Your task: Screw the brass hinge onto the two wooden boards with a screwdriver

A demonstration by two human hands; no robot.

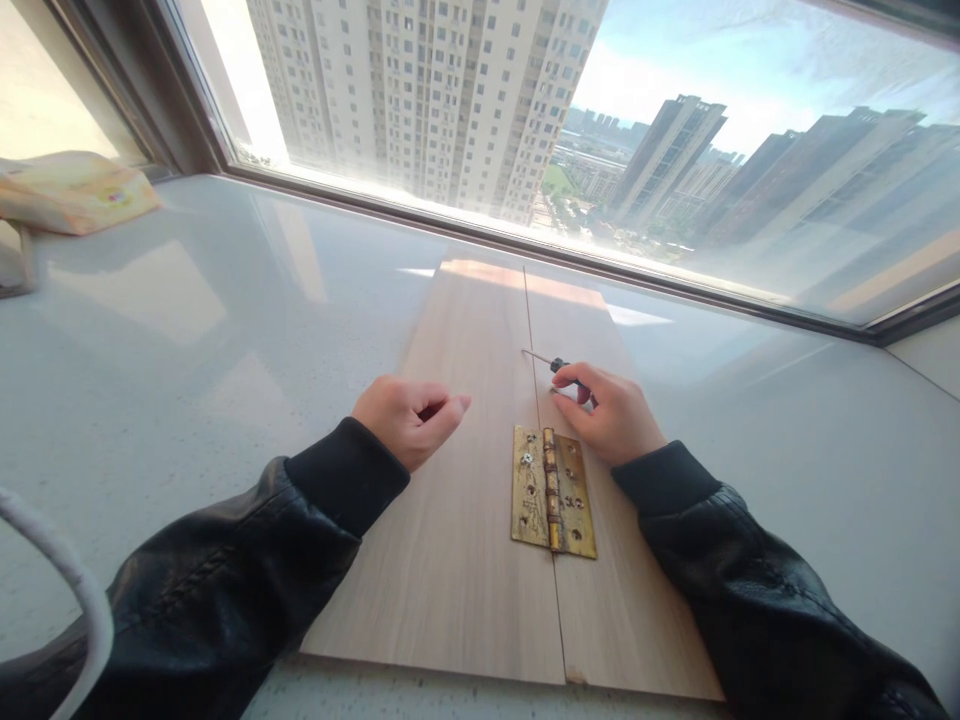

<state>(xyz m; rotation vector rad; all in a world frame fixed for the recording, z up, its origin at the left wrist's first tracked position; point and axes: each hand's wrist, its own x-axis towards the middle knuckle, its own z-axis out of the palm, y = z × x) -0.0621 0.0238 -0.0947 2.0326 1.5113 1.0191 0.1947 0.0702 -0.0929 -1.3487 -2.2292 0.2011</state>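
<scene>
A brass butterfly hinge (551,490) with worn, scratched leaves lies flat across the seam of two light wooden boards (450,580). One silver cross-head screw (527,458) sits in a hole of its left leaf; the other holes look dark. My right hand (611,408) is above the right board, just beyond the hinge, curled round the dark handle of a screwdriver (558,366). Its thin shaft points left across the seam. Over the left board, my left hand (411,418) is closed, thumb pressed against the curled fingers; anything inside is hidden.
The boards lie on a glossy white windowsill (315,330), against a window frame (480,235) at the back. A soft yellowish packet (82,195) lies at the far left. A white cable (75,580) curves in front of my left sleeve.
</scene>
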